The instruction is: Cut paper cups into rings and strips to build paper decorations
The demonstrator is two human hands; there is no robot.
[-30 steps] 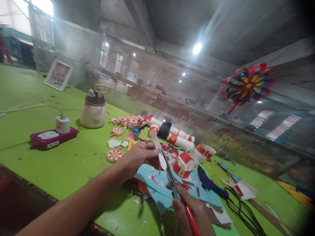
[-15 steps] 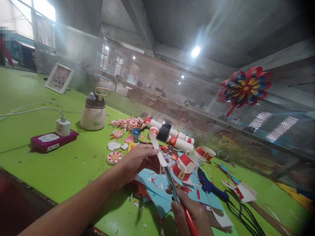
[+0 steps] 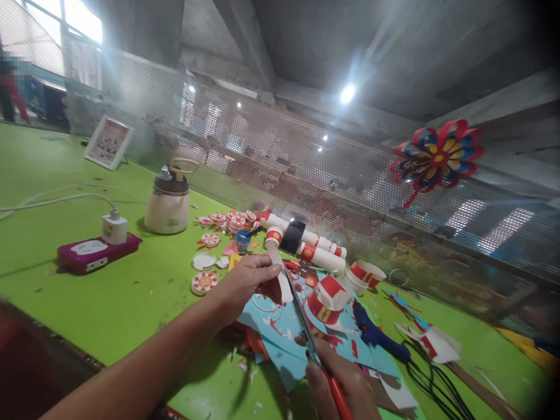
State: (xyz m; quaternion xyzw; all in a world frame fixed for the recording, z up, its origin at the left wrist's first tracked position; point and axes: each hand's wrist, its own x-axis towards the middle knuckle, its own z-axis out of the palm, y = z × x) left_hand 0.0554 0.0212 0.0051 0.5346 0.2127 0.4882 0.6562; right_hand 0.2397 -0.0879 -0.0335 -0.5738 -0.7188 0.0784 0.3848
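Note:
My left hand (image 3: pixel 247 283) pinches a white paper strip (image 3: pixel 285 289) between thumb and fingers above the middle of the table. In my right hand (image 3: pixel 341 373) are red-handled scissors (image 3: pixel 301 315), their long blades pointing up and away alongside the strip's right edge. Whether the blades touch the paper I cannot tell. Beneath both hands lie light blue paper sheets (image 3: pixel 284 364) strewn with red and white scraps. Cut paper cups (image 3: pixel 333 293) with red and gold print stand just right of the scissors.
A blue glue gun (image 3: pixel 380 338) with a black cord lies to the right. Stacked cup tubes (image 3: pixel 324 258), round paper discs (image 3: pixel 204 282) and a small blue jar (image 3: pixel 242 240) sit beyond. On the left are a purple power strip (image 3: pixel 100 252) and a beige bottle (image 3: pixel 167 204).
The scissor blades have moved forward along the strip's right side and look closer together. My left hand keeps its pinch on the strip. The view has shifted slightly.

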